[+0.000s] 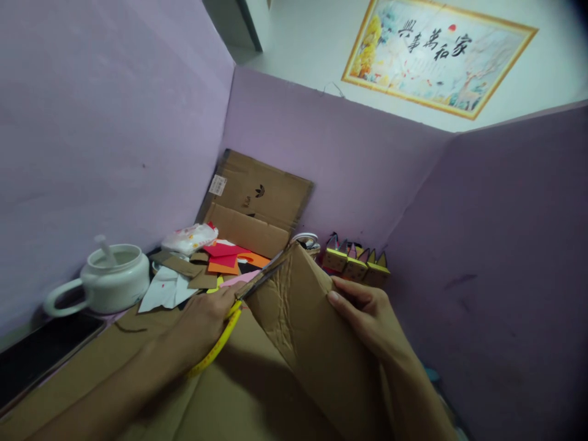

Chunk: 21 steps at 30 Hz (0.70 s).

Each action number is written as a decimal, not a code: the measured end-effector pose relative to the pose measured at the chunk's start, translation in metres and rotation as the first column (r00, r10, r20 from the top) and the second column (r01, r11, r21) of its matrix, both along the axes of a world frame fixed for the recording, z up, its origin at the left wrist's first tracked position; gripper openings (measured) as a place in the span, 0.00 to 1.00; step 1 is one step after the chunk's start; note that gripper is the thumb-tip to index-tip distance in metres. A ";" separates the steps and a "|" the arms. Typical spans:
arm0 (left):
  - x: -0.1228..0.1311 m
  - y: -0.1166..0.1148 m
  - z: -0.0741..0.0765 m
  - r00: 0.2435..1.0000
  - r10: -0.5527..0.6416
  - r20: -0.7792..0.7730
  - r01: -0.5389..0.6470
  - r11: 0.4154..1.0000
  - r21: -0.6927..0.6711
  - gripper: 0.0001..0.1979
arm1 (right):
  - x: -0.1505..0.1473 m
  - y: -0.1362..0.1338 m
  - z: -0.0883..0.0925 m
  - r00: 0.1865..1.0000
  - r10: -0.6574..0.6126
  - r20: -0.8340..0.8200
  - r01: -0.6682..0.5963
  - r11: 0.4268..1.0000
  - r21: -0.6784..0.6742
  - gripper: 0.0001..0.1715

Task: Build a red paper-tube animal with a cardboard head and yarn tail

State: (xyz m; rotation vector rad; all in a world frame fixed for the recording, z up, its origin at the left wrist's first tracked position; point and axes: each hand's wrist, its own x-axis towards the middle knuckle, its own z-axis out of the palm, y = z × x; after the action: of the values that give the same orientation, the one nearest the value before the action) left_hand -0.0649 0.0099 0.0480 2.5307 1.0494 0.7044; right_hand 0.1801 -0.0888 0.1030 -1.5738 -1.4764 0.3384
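Note:
My left hand (214, 315) is closed round the handles of a pair of scissors (263, 282) with yellow grips. Its dark blades are parted and lie at the upper left edge of a brown cardboard sheet (316, 318). The sheet stands tilted up, with creases running down its left part. My right hand (362, 309) pinches the sheet's right edge between thumb and fingers. Below, a larger piece of cardboard (243, 380) lies under both hands. How far the blades reach into the sheet cannot be made out.
A white mug-like pot (117, 285) holds a white stick at the left, beside a dark flat phone-like object (46, 352). Coloured paper scraps (225, 254) and a white plastic packet (190, 237) lie behind. A flattened box (266, 190) leans on the wall, near several small yellow boxes (356, 263).

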 end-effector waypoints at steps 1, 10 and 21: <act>-0.001 -0.001 0.001 0.999 -0.024 0.031 0.023 1.000 0.012 0.28 | 0.000 0.000 0.000 1.000 -0.001 -0.006 0.001 1.000 -0.002 0.20; -0.002 0.002 -0.003 0.988 -0.089 0.122 0.086 0.996 0.025 0.25 | -0.001 0.001 0.005 0.998 0.029 -0.052 -0.033 0.996 -0.087 0.19; 0.000 0.008 -0.009 0.983 -0.148 0.109 0.130 0.979 0.159 0.26 | -0.022 0.004 0.006 0.989 0.143 -0.037 -0.147 0.977 -0.153 0.12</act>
State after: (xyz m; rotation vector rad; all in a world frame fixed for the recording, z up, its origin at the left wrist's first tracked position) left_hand -0.0651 0.0176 0.0392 2.6190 0.7968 0.9148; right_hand 0.1577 -0.0849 0.1092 -1.5799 -1.5803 0.5682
